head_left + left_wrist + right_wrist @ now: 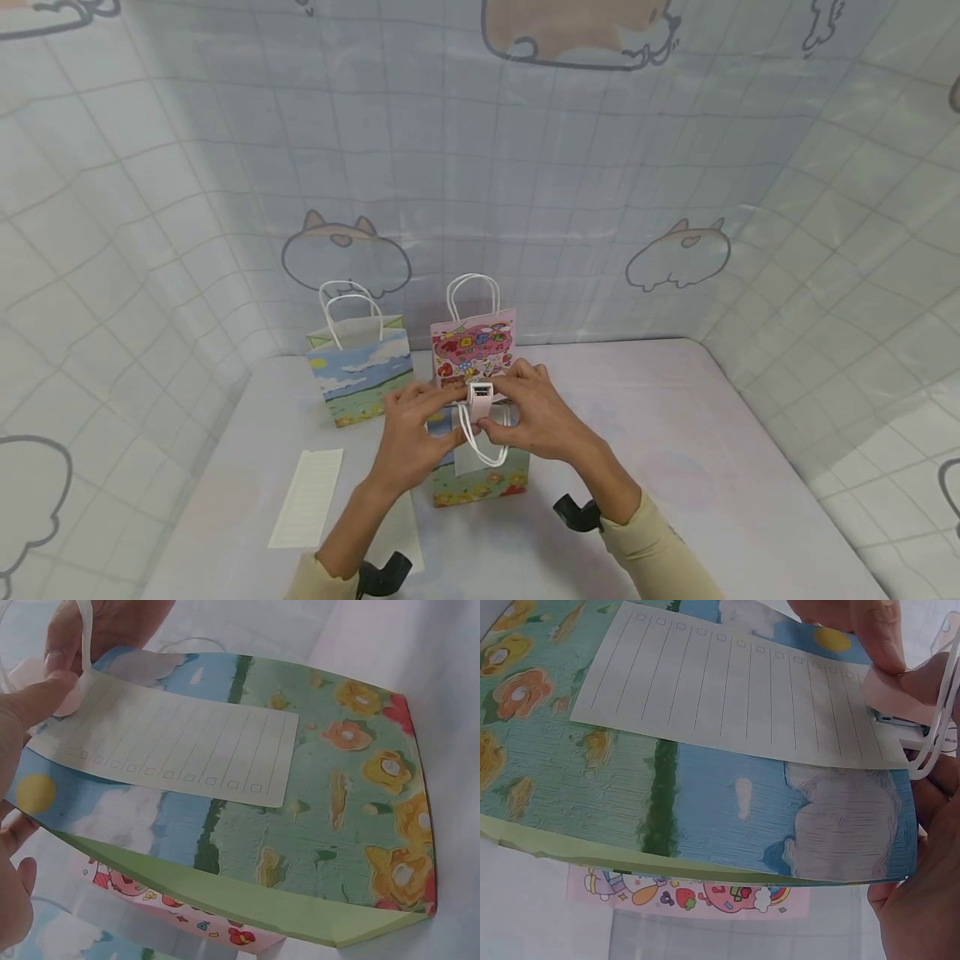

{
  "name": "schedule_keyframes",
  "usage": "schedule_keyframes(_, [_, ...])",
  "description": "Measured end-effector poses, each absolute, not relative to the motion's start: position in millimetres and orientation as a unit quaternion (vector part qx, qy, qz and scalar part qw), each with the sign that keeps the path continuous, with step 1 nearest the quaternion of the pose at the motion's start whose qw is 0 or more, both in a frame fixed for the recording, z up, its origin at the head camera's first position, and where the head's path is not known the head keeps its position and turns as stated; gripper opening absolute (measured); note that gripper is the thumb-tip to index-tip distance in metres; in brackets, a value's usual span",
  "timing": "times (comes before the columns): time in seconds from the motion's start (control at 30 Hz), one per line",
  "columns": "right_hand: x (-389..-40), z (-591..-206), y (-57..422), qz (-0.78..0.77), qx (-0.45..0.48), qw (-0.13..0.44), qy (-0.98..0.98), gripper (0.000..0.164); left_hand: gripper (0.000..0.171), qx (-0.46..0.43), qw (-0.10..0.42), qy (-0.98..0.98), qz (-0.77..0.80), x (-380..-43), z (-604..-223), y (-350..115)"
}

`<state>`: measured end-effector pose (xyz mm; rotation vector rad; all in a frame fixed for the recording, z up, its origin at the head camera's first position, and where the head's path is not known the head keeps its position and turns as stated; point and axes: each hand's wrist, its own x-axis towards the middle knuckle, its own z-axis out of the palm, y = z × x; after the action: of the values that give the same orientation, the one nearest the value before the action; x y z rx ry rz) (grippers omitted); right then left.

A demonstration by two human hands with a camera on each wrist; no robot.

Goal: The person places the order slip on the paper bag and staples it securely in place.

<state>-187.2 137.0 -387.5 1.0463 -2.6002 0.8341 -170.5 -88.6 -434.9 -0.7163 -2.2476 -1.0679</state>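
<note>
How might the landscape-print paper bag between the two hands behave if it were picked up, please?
The bag is probably light for its size, as its walls look like thin paper. It would likely flex rather than stay rigid, since the green side panel narrows towards the top. Its shallow depth suggests it could tip easily.

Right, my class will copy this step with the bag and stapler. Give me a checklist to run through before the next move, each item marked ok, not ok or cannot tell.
1. Lined sheet lies against the front of the held bag: ok.
2. Left hand and right hand both grip the stapler: ok.
3. White handle well clear of the stapler: not ok, it hangs right beside it.
4. Staple through sheet and bag: cannot tell, that spot is hidden.
5. Pink bag and other meadow bag stand upright: ok.
</note>
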Motion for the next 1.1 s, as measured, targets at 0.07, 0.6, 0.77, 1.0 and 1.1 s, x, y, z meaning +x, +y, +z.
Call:
schedule_keyframes(0.07, [-187.1, -387.3, 136.9, 0.282, 0.358, 0.112, -0.883, 0.038, 0.053, -0.27, 0.275, -0.831, -0.401, -169.7, -433.7, -88.4])
schedule_keyframes(0.6, [-188.1, -390.1, 136.2, 0.265, 0.368, 0.133, -0.881, 0.032, 0.047, -0.268, 0.282, -0.823, -0.414, -171.9, -431.2, -89.8])
schedule_keyframes(0.77, [-187.1, -391.4, 136.8, 0.27, 0.364, 0.128, -0.882, 0.034, 0.046, -0.268, 0.281, -0.822, -0.416, -173.2, -432.4, -90.3])
schedule_keyframes(1.0, [-186.8, -391.6, 137.2, 0.267, 0.379, 0.14, -0.875, 0.026, 0.044, -0.27, 0.283, -0.824, -0.409, -172.4, -431.1, -90.4])
schedule_keyframes(1.1, [-187.1, -392.0, 137.4, 0.264, 0.381, 0.146, -0.874, 0.026, 0.044, -0.268, 0.282, -0.827, -0.406, -172.1, -430.6, -89.8])
